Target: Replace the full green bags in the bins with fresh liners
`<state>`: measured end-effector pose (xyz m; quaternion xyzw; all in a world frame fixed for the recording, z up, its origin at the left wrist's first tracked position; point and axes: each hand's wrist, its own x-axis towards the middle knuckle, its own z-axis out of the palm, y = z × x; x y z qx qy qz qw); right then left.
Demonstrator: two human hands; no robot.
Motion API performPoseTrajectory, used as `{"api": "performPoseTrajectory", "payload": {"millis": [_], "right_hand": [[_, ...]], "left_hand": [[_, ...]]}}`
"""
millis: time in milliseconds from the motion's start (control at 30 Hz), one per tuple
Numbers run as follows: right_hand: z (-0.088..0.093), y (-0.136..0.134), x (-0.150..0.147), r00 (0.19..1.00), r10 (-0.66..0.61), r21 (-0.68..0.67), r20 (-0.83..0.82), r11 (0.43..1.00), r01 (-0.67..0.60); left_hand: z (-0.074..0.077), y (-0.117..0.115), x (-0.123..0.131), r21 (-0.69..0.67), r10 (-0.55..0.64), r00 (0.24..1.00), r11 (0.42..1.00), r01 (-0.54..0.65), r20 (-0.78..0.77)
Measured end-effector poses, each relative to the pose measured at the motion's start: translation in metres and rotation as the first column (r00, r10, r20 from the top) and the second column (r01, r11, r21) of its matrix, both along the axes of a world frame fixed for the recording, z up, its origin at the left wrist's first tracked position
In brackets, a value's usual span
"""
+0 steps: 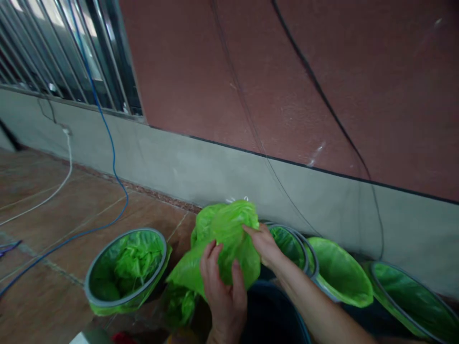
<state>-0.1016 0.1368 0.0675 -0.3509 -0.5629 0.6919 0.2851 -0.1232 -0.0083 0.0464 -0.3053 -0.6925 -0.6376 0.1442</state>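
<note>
A bright green plastic bag (pixel 233 229), crumpled and partly spread, hangs in front of me above a dark blue bin (pixel 304 329). My right hand (pixel 263 243) grips the bag's right edge between thumb and fingers. Against the lower front of the bag is my left hand (pixel 224 291), its fingers and thumb apart; whether its fingertips press on the plastic is hard to make out. More green plastic (pixel 182 303) lies low behind my left hand, dim and blurred.
On the left stands a grey-rimmed bin (pixel 125 303) lined with green plastic. Several green-lined bins, including one at far right (pixel 412 291), line the wall (pixel 215 165). A blue cable (pixel 113 148) and a white cable (pixel 70 160) trail over the tiled floor (pixel 46 205).
</note>
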Motion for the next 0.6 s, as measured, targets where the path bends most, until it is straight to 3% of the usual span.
{"api": "performPoseTrajectory", "payload": {"millis": [67,167,267,333,367,433,500,533,600], "right_hand": [[0.013,0.015,-0.025,0.992,-0.116,-0.021,-0.045,0.993,0.116],[0.028,0.053,-0.054,0.956,-0.251,0.141,-0.155,0.952,0.273],[0.024,0.098,-0.075,0.92,-0.357,0.409,-0.161,0.825,0.391],[0.005,0.121,-0.085,0.895,-0.446,0.578,-0.007,0.729,0.368],[-0.009,0.128,-0.089,0.869,-0.483,0.634,0.109,0.707,0.314],[-0.042,0.134,-0.093,0.789,-0.488,0.65,0.373,0.745,0.154],[-0.076,0.131,-0.093,0.706,-0.398,0.575,0.585,0.818,-0.015],[-0.09,0.128,-0.091,0.665,-0.378,0.552,0.644,0.831,-0.062],[-0.112,0.122,-0.085,0.636,-0.4,0.586,0.661,0.804,-0.104]], "left_hand": [[-0.003,0.002,0.002,-0.023,-0.02,0.999,1.0,0.021,0.031],[-0.01,0.009,0.008,-0.034,-0.076,0.985,0.996,0.082,0.156],[-0.018,0.017,0.015,-0.04,-0.1,0.963,0.993,0.113,0.249],[-0.022,0.021,0.018,-0.038,-0.119,0.962,0.991,0.132,0.247],[-0.023,0.023,0.018,-0.034,-0.13,0.964,0.989,0.142,0.233],[-0.025,0.026,0.018,-0.031,-0.145,0.968,0.987,0.155,0.205],[-0.026,0.028,0.017,-0.035,-0.166,0.968,0.984,0.176,0.191],[-0.026,0.029,0.018,-0.033,-0.168,0.965,0.983,0.178,0.201],[-0.025,0.031,0.022,-0.013,-0.16,0.953,0.986,0.169,0.256]]}}
